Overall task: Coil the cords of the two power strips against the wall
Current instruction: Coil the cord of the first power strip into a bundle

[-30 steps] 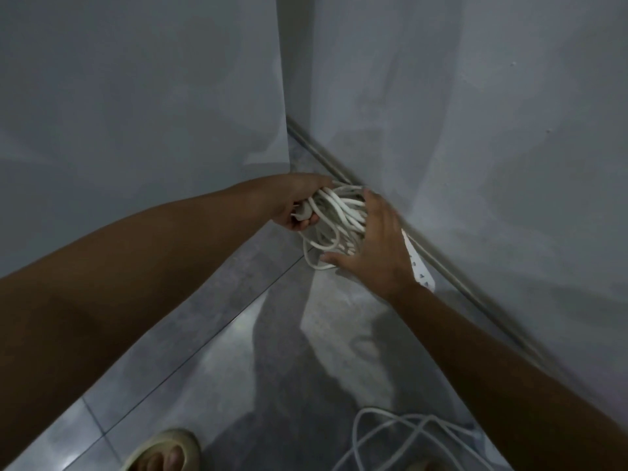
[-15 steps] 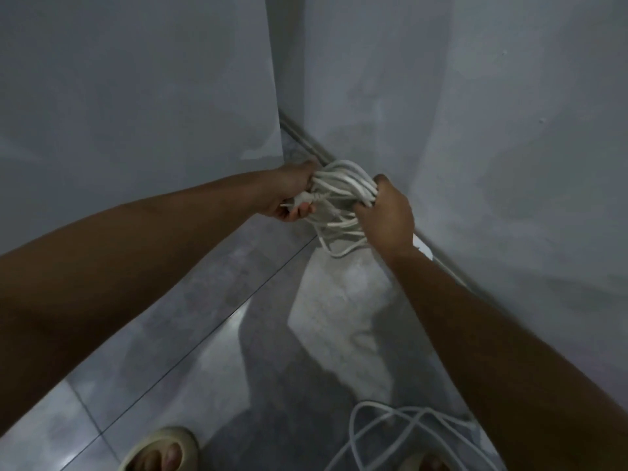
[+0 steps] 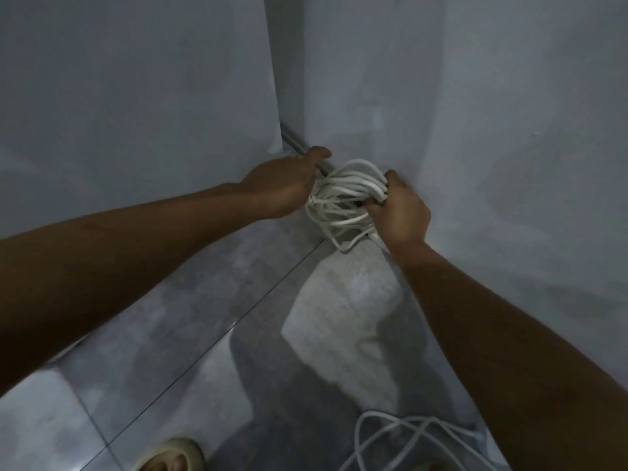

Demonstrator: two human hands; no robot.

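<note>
I am holding the first cord (image 3: 343, 195) as a bundle of loops at the far corner of the floor (image 3: 204, 317), close against the wall (image 3: 509, 130). My left hand (image 3: 282, 185) is gripping its left side; my right hand (image 3: 401, 212) is curling its fingers round the right. I am judging this coil nearly done. The second cord (image 3: 407, 440) is lying loose at the floor's near edge, near my sandal (image 3: 170, 453), waiting. Walls are crowding both hands; open floor is lying under my arms.

- One view only, worn on the person's head, looking forward and steeply down.
- It faces a wall corner (image 3: 292, 124) from close in; the left hand (image 3: 282, 185) and right hand (image 3: 401, 215) hold a cord bundle (image 3: 343, 195) mid-frame.
- The floor (image 3: 153, 351) fills the near part, with a sandal (image 3: 170, 455) at the bottom edge.
</note>
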